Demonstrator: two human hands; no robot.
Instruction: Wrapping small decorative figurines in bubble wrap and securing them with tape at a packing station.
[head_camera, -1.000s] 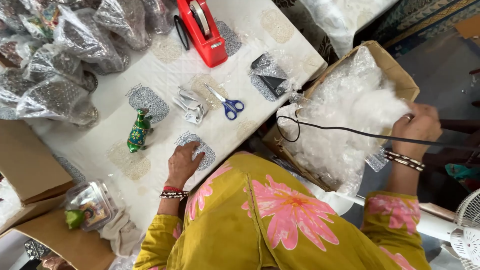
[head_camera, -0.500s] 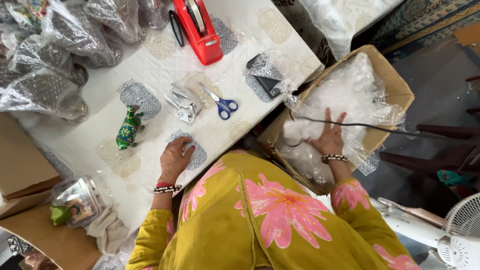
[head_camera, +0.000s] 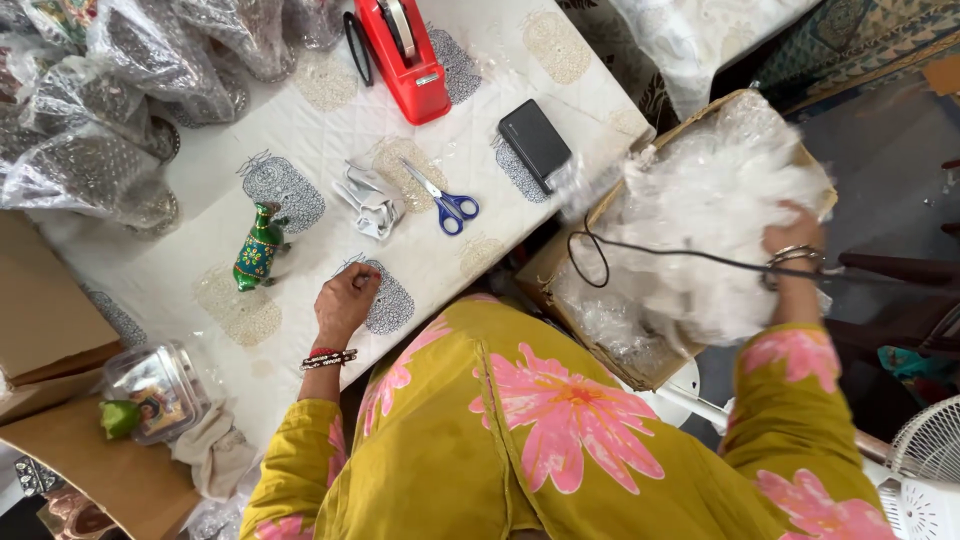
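Note:
My left hand (head_camera: 346, 300) rests on the white patterned table (head_camera: 300, 190), fingers curled, holding nothing, a little right of a green painted animal figurine (head_camera: 259, 247). My right hand (head_camera: 792, 240) reaches into a cardboard box (head_camera: 600, 345) at the table's right side and grips a bundle of clear plastic wrap (head_camera: 700, 230) lifted above the box. A black cable (head_camera: 640, 250) crosses in front of the wrap. Blue-handled scissors (head_camera: 445, 200) and a folded white item (head_camera: 368, 200) lie ahead of my left hand.
A red tape dispenser (head_camera: 405, 55) and a small black box (head_camera: 535, 140) stand farther back. Several clear bags of dark beaded goods (head_camera: 110, 90) pile at the back left. Brown cartons (head_camera: 50, 310) and a clear tub (head_camera: 150, 390) sit left. A white fan (head_camera: 930, 460) is lower right.
My right hand has moved to the right side of the box and raised the plastic wrap. My left hand stays on the table, its fingers now curled in.

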